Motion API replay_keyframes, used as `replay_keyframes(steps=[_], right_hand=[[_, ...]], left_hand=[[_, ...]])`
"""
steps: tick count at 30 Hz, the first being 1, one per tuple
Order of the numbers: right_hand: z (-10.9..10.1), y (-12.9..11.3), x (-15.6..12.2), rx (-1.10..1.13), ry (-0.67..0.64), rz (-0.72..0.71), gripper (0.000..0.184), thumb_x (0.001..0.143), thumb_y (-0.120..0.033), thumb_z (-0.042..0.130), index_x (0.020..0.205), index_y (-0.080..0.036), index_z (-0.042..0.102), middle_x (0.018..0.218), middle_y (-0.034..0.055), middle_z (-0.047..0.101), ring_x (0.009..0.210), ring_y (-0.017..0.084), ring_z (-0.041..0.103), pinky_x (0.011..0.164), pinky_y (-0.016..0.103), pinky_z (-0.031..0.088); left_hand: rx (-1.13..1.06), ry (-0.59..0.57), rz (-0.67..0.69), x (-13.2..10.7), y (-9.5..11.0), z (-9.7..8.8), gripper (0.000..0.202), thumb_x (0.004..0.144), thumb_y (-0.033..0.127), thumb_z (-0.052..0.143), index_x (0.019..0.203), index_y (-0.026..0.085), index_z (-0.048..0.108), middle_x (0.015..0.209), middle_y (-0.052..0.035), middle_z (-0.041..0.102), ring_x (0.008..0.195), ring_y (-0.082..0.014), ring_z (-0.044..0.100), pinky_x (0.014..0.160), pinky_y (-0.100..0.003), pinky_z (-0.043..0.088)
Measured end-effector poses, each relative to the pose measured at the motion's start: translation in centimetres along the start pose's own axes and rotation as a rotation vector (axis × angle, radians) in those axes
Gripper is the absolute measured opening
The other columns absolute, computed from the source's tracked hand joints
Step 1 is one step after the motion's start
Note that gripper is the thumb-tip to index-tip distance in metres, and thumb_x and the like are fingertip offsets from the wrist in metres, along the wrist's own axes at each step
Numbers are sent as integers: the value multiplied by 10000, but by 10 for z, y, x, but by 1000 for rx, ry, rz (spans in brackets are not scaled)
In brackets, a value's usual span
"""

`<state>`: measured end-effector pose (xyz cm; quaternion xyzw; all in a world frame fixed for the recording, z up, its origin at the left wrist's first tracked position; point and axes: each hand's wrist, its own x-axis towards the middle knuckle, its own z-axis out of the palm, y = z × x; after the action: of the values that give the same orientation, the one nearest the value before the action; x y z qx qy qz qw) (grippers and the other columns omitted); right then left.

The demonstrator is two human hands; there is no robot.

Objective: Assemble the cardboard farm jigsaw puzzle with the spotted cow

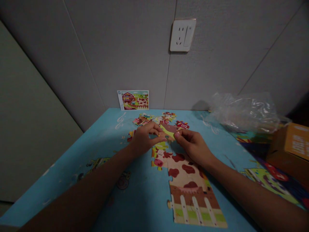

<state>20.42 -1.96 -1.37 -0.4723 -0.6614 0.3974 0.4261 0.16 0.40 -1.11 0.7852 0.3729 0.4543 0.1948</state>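
I find my left hand (145,137) and right hand (194,146), fingers pinched nearly closed, gripping a puzzle piece (169,129) beyond the cow section (185,182).

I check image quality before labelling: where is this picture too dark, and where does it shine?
Head view: dim overall; head view: bright glints on the crumpled, clear plastic bag; head view: the bare left forearm darkens toward the bottom edge.

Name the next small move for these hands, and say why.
Probably try the brown-and-green puzzle part against the cow section: the left hand and right hand both hold it, and the section's left edge shows an unjoined knob.
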Motion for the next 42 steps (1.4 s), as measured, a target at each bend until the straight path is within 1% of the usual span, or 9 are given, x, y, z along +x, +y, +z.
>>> replay_keyframes(steps=[12,17,19,22,24,30,35,39,42], right_hand=[[0,0,0,117,-1,-24,278,778,-432,627,721,-192,498,593,-39,445,501,79,346,462,240,266],[-2,-3,1,28,85,-24,322,777,-464,607,653,-185,503,561,-41,417,499,83,336,458,242,244],[-3,-4,0,8,72,-25,311,775,-448,603,645,-186,499,556,-43,414,504,85,338,469,244,256],[-2,-4,-1,-17,24,-48,271,779,-412,601,665,-183,511,588,-29,463,542,95,378,505,248,307],[-2,-3,-2,-32,-1,-57,249,782,-397,599,687,-175,539,615,-12,510,565,103,406,521,251,333],[-1,0,1,24,54,-50,289,813,-435,599,740,-156,608,666,13,583,596,115,480,560,258,380],[-1,-4,0,90,77,-28,333,803,-485,625,732,-161,599,627,-3,555,564,106,467,525,244,370],[-1,-6,-3,84,-81,5,363,833,-511,581,715,-168,574,621,10,580,493,91,436,451,236,330],[-1,-5,-3,29,-147,0,394,834,-517,576,653,-169,544,572,-6,533,464,75,390,422,227,292]], left_hand=[[-53,-14,-22,-1,-2,1,275,709,323,775,762,176,548,754,-19,693,669,-132,671,652,-243,511],[-87,156,-120,2,4,0,174,819,263,637,868,195,485,577,49,633,611,-120,608,698,-257,477],[-124,167,-135,3,5,0,162,846,262,590,961,186,505,640,31,651,652,-126,611,679,-253,472],[-103,32,-62,2,5,0,277,832,226,581,1105,182,570,980,-54,701,869,-155,642,761,-273,485],[-72,-84,-6,0,6,1,301,816,193,579,1116,186,605,1080,-70,688,983,-177,631,852,-298,473],[-130,-147,-81,-3,14,-2,271,794,203,596,1061,162,590,675,24,655,638,-118,593,704,-259,463],[-147,-256,-79,-2,14,-1,302,764,184,640,1065,182,615,624,44,657,601,-111,597,719,-252,454],[-209,-211,-139,-3,13,-1,420,747,179,671,1159,179,586,636,35,679,624,-120,615,704,-245,455],[-274,-315,-141,-3,14,-2,530,763,176,652,1279,168,532,630,32,686,598,-115,603,644,-225,448]])
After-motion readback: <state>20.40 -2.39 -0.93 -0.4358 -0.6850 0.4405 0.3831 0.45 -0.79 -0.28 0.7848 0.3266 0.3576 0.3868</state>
